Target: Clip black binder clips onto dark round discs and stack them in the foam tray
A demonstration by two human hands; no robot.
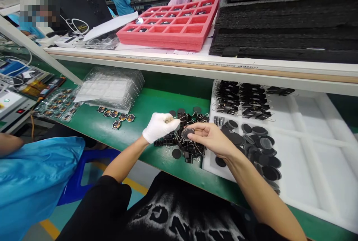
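The grip of the bare right hand [208, 135] is pinched, thumb on the face and fingers behind, on a round dark disc with a pale rim [188, 134]. Clock positions are read from this disc, with twelve o'clock pointing away from the wearer. The disc lies at nine o'clock from the right palm; being round, it has no long axis, and its face is turned toward the camera. The right hand is nearer. The white-gloved left hand [160, 127] is at about ten o'clock, apart from the disc, fingers curled; whether it holds anything cannot be told. Below both hands, a heap of black metal binder clips [190, 156] rests on the green worktop [153, 101]. At three o'clock, a white foam compartment tray [296, 110] holds loose black discs [264, 143]. At twelve o'clock, a white-edged shelf [179, 64] overhangs the worktop.
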